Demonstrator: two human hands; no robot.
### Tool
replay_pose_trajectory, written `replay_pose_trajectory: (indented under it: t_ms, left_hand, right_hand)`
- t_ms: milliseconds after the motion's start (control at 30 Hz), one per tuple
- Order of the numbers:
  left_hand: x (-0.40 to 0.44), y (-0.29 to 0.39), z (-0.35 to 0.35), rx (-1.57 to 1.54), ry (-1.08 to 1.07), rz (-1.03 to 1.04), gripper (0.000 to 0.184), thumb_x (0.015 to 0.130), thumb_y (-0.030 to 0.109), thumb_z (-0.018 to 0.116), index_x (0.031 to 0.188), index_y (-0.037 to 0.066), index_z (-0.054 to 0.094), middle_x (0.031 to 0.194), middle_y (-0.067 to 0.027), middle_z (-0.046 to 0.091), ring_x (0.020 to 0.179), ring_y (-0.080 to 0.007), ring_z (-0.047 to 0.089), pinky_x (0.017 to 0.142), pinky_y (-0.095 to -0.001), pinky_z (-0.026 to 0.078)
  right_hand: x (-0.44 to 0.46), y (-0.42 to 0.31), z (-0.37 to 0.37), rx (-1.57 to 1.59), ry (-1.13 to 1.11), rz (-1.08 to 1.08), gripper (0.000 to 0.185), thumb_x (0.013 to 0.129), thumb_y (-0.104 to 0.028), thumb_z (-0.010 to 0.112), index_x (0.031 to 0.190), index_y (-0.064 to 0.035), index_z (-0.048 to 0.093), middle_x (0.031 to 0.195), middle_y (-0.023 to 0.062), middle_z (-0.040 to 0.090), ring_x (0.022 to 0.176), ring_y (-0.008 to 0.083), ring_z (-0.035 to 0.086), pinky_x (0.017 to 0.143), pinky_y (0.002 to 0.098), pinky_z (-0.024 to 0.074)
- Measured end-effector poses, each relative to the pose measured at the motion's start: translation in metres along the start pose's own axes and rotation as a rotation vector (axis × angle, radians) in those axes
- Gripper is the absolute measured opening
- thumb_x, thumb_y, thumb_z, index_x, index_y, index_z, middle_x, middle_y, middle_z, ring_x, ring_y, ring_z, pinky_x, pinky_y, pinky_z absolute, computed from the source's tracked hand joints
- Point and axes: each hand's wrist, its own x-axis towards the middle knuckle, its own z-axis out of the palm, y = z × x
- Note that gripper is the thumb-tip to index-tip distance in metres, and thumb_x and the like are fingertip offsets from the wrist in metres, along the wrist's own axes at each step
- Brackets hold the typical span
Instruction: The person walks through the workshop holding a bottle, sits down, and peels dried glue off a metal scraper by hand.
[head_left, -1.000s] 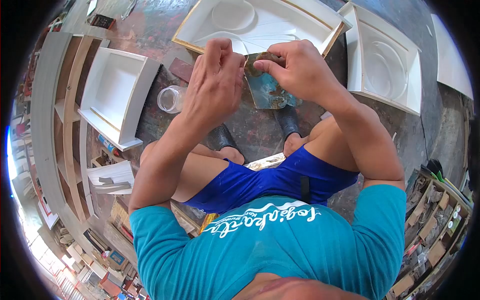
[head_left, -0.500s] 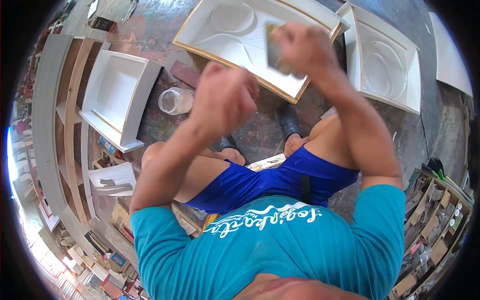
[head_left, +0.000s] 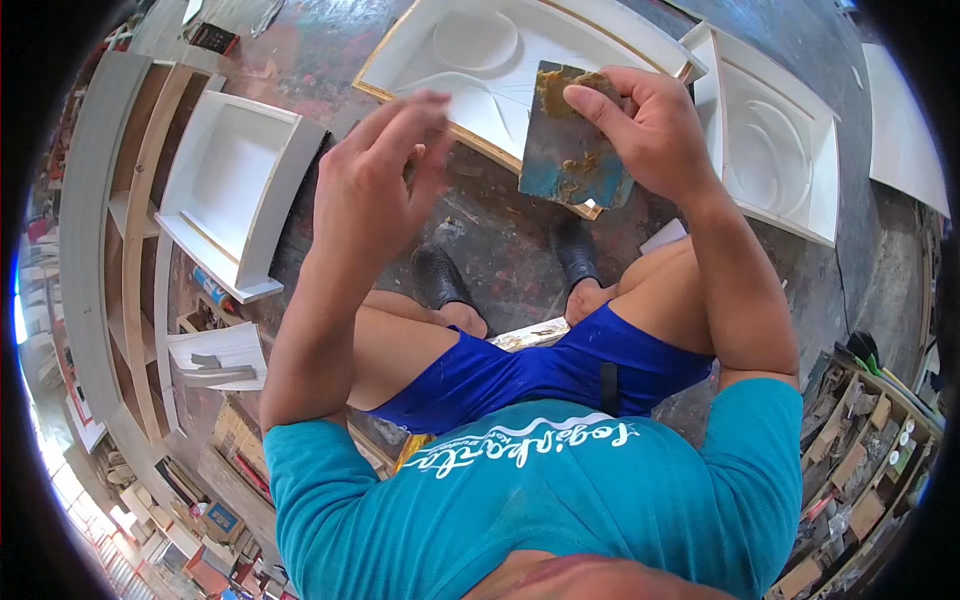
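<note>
My left hand (head_left: 375, 175) is raised in front of me, bare, its fingers bent and apart; the fingertips are a little blurred. My right hand (head_left: 655, 135) grips a flat square plate (head_left: 568, 145), thumb on top and fingers behind. Yellowish-brown putty (head_left: 590, 175) is smeared on the plate's grey and blue face. Behind both hands a white box-like drawer (head_left: 580, 50) with raw wooden edges lies on the floor, with rounded panels inside. The plate covers part of its near edge.
A second white drawer (head_left: 765, 150) lies at right, and a smaller white one (head_left: 230, 185) at left. Long wooden shelving (head_left: 145, 250) runs along the left. Wood offcuts fill a bin (head_left: 865, 455) at lower right. A white sheet (head_left: 215, 352) holds grey strips.
My right hand has turned the plate so its putty-covered face shows, and lowered it slightly. My left hand has moved left, its fingers opening; the clear jar and reddish block there are now hidden.
</note>
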Motion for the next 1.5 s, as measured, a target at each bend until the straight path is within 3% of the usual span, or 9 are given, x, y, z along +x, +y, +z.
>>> replay_pose_trajectory:
  t_ms: [67,167,300,467,600,700,1067,1367,1500]
  left_hand:
    - [0.001,0.002,0.000,-0.004,0.013,-0.084,0.017,0.088,0.008,0.072,0.105,0.012,0.074,0.115,-0.0036,0.073,0.092,-0.0274,0.072,0.077,-0.0372,0.059]
    - [-0.001,0.003,-0.001,0.110,0.008,0.042,0.023,0.085,0.009,0.074,0.108,0.014,0.074,0.118,-0.0008,0.072,0.086,-0.0253,0.073,0.072,-0.0360,0.058]
    - [0.001,0.008,0.008,0.086,0.107,0.105,0.023,0.083,0.011,0.077,0.106,0.016,0.076,0.106,0.0025,0.071,0.079,-0.0181,0.072,0.064,-0.0311,0.056]
    - [0.001,0.007,0.019,0.187,0.150,0.146,0.021,0.078,0.014,0.081,0.099,0.018,0.078,0.091,0.0065,0.067,0.071,-0.0118,0.068,0.059,-0.0285,0.053]
    - [0.005,0.005,0.023,0.182,0.162,0.174,0.018,0.078,0.015,0.081,0.095,0.017,0.077,0.090,0.0065,0.067,0.069,-0.0139,0.068,0.058,-0.0291,0.052]
    - [0.007,0.006,0.026,0.136,0.129,0.116,0.014,0.081,0.014,0.078,0.094,0.015,0.074,0.090,0.0045,0.066,0.069,-0.0170,0.069,0.058,-0.0305,0.052]
    - [0.008,0.015,0.040,0.112,-0.129,-0.035,0.010,0.095,0.009,0.061,0.104,0.005,0.060,0.097,-0.0109,0.060,0.080,-0.0366,0.065,0.067,-0.0457,0.052]
    - [0.006,0.015,0.042,-0.069,-0.209,-0.080,0.012,0.099,0.012,0.056,0.107,0.003,0.056,0.103,-0.0156,0.059,0.089,-0.0413,0.062,0.074,-0.0500,0.051]
    - [0.008,0.015,0.044,-0.155,-0.107,0.013,0.008,0.097,0.007,0.055,0.101,-0.001,0.055,0.108,-0.0196,0.056,0.088,-0.0427,0.061,0.075,-0.0516,0.049]
  right_hand:
    - [-0.001,-0.001,0.003,-0.034,-0.036,-0.008,0.030,0.093,-0.026,0.073,0.087,0.0033,0.071,0.060,0.0111,0.061,0.056,0.0117,0.050,0.054,0.0314,0.0435]
    - [-0.002,0.002,0.012,-0.015,-0.076,-0.013,0.030,0.092,-0.025,0.074,0.086,0.0040,0.070,0.058,0.0135,0.057,0.053,0.0126,0.048,0.052,0.0326,0.0421]
    - [-0.006,-0.008,0.023,0.027,-0.125,-0.006,0.029,0.091,-0.024,0.074,0.084,0.0037,0.069,0.057,0.0167,0.056,0.050,0.0163,0.047,0.050,0.0354,0.0403]
    - [-0.007,-0.017,0.031,-0.070,-0.089,-0.098,0.029,0.090,-0.024,0.073,0.079,0.0023,0.066,0.061,0.0198,0.059,0.049,0.0303,0.050,0.051,0.0388,0.0416]
    - [-0.006,-0.017,0.034,-0.202,-0.042,-0.191,0.028,0.089,-0.023,0.073,0.076,0.0004,0.064,0.065,0.0206,0.061,0.058,0.0407,0.057,0.054,0.0424,0.0453]
    - [-0.007,-0.015,0.036,-0.250,-0.034,-0.234,0.027,0.088,-0.023,0.072,0.077,-0.0005,0.064,0.067,0.0212,0.062,0.064,0.0425,0.062,0.057,0.0454,0.0472]
    - [-0.002,0.000,0.041,-0.325,0.065,-0.238,0.025,0.087,-0.024,0.073,0.076,-0.0021,0.066,0.070,0.0212,0.065,0.068,0.0427,0.065,0.062,0.0475,0.0522]
    - [0.002,0.004,0.039,-0.395,0.072,-0.209,0.026,0.087,-0.026,0.072,0.077,-0.0023,0.067,0.071,0.0214,0.066,0.070,0.0432,0.066,0.065,0.0489,0.0532]
    - [0.004,0.003,0.038,-0.383,0.081,-0.200,0.025,0.088,-0.026,0.071,0.079,-0.0028,0.069,0.073,0.0210,0.068,0.071,0.0427,0.067,0.065,0.0488,0.0542]
